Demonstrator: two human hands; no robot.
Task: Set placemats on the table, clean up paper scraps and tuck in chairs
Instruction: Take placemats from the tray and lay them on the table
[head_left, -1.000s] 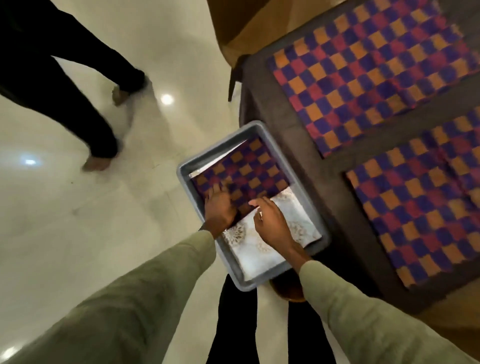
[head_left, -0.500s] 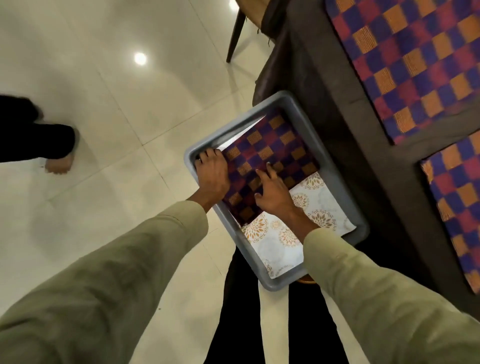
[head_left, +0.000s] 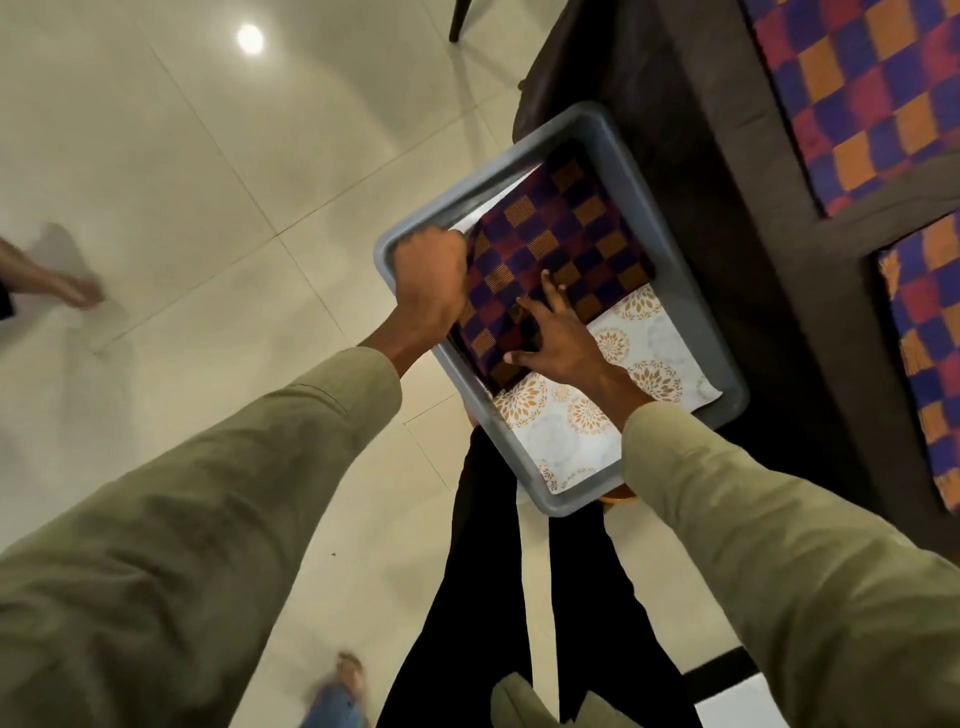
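At mid-frame the left hand (head_left: 431, 275) gripped the checked placemat (head_left: 561, 260) at its edge in the grey tray (head_left: 602, 130) while the right hand (head_left: 563, 345) pressed flat, fingers spread; peeling only the top mat looked wisest.

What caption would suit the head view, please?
Left hand grips a checkered placemat in a grey tray; right hand rests on it.

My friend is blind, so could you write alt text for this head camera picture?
A person's left hand grips the edge of a checkered placemat in a grey tray, while the right hand lies flat on it. Two matching placemats lie on the dark table beside.
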